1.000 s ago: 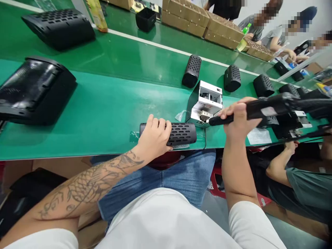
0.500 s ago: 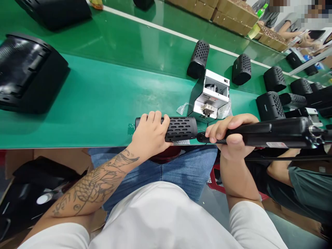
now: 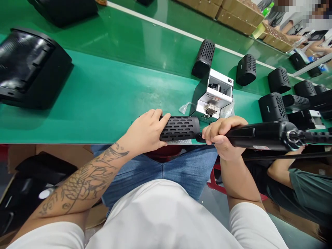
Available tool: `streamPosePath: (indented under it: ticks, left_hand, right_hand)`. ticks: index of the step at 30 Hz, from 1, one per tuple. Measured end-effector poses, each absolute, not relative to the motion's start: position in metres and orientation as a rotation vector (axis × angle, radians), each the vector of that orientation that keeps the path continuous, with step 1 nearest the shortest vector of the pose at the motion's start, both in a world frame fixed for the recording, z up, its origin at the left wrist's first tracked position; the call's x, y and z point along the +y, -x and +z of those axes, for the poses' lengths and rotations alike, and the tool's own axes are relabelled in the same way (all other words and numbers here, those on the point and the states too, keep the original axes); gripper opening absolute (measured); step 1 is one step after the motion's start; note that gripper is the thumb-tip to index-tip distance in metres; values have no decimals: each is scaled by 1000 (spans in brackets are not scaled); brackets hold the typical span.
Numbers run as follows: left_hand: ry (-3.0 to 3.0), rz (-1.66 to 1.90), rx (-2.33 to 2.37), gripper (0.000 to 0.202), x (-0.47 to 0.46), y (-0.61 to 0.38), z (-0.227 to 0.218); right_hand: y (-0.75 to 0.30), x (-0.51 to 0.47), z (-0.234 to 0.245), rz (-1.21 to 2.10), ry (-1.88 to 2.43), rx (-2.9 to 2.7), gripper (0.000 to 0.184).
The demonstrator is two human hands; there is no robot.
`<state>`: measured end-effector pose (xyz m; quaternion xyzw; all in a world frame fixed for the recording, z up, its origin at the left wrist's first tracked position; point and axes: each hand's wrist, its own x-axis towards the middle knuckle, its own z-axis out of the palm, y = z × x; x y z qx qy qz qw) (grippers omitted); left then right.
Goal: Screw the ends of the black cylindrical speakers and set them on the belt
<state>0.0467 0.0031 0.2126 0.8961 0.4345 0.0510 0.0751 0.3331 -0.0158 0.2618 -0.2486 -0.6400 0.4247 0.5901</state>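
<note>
My left hand [image 3: 147, 133] is wrapped over the left part of a black perforated housing [image 3: 180, 128], which lies on its side near the table's front edge. A black electric screwdriver [image 3: 251, 135] is gripped in my right hand [image 3: 224, 136], held level with its tip end towards the housing's right end. The bit's exact contact with the housing is hard to make out. Just behind my right hand stands a white and black screw feeder [image 3: 215, 95]. Bubble wrap [image 3: 181, 141] shows under the housing.
Black perforated housings [image 3: 204, 57] stand behind and to the right of the feeder. A large black shell [image 3: 33, 69] sits on the green table [image 3: 111, 97] at left. Cardboard boxes [image 3: 238, 20] line the far side. A co-worker's arm [image 3: 281, 169] is at right.
My left hand has shifted slightly left along the housing. The screwdriver's rear end has swung a little, and my right hand has moved slightly left. The view has shifted a bit.
</note>
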Motion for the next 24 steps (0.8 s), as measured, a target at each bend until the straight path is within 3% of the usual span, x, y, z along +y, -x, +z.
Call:
streamPosePath:
  ticks: [8,15,20,24]
  left_hand:
    - [-2607,299,1321,94,0,-45,205]
    - [-2626,357,1299,98,-2,-43,202]
    - [-2596,344,1295,94,0,-44,203]
    - [-2626,316,1329,94,0,-44,202]
  right_hand:
    - [-331,-13,258,1043,568,-1487,44]
    - [-335,-19,265,1049,605,-1508,45]
    - [-362,16,284,740,643,-1364,46]
    - [-384,67,271,471,899,-1247,61]
